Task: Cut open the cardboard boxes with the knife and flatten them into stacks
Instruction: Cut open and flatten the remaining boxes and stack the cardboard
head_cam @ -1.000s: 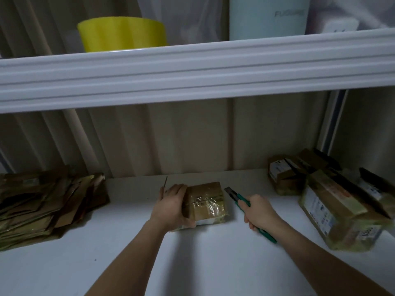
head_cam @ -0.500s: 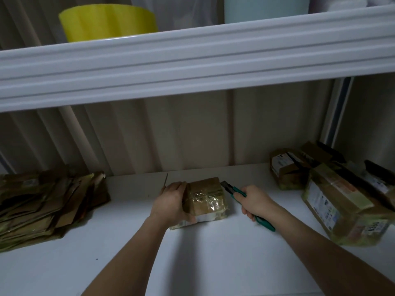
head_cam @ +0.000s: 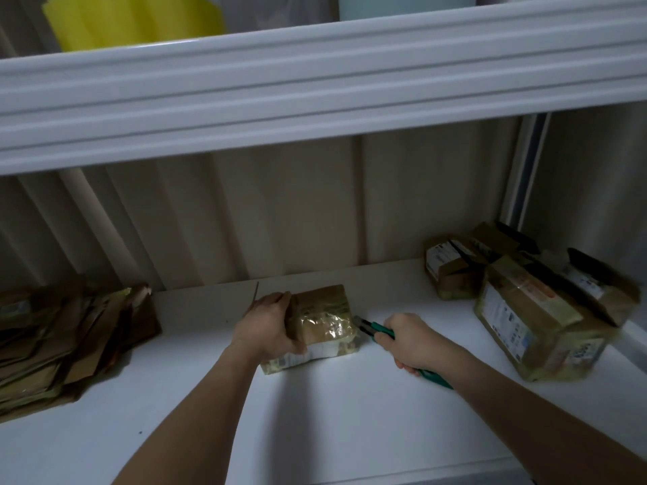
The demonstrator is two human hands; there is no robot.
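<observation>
1. My left hand [head_cam: 268, 325] grips the small box [head_cam: 320, 323] by its left side, thumb on the near face. The box sits mid-shelf [head_cam: 350, 414]. If that grip is too light, I expect the box to slide left under the blade's push.
2. My right hand [head_cam: 408, 339] is closed round the green knife [head_cam: 376, 330], its tip at the box's right edge, low down, touching or nearly so. I cannot tell how far the blade is out. A long blade could go right through the cardboard.
3. The cut line points towards my left hand. If the tape gives suddenly, the blade may run across and reach those fingers.
4. Glossy tape covers the near face. I judge the tip could skid on it rather than bite.
5. The light is dim, so I may miss the seam and slice the wall instead.
6. Uncut boxes [head_cam: 525, 320] lie close on the right; my elbow could knock them on the pull-back.
7. The flat stack [head_cam: 63, 341] sits at the far left, well apart, so I judge it safe from this cut.
</observation>
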